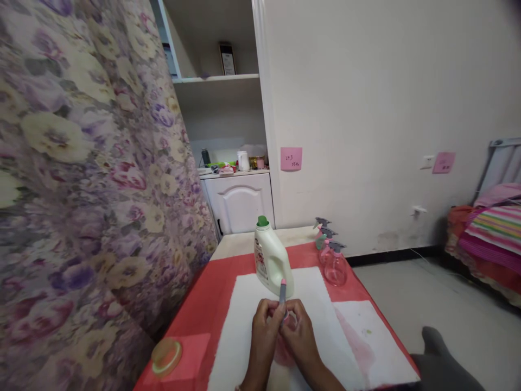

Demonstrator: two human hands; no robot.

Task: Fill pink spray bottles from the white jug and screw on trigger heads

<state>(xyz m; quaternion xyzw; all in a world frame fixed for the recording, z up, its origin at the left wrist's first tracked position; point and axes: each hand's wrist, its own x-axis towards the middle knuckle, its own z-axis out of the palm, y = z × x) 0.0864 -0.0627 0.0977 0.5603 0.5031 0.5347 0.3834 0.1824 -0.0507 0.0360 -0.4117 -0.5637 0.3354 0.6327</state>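
Both my hands meet over the white cloth (252, 315) on the red table (211, 304). My left hand (264, 334) and my right hand (301, 336) are closed together around a small pink spray bottle (285, 320); its grey and pink trigger head (282, 290) sticks up between my fingers. Most of that bottle is hidden by my hands. Just beyond my hands stands a white detergent bottle (271, 258) with a green cap.
Several pink spray bottles (331, 258) stand at the table's far right. A round lid-like object (166, 355) lies at the near left corner. A flowered curtain (81, 190) hangs on the left, a white cupboard (240, 201) behind, and a bed (492, 233) on the right.
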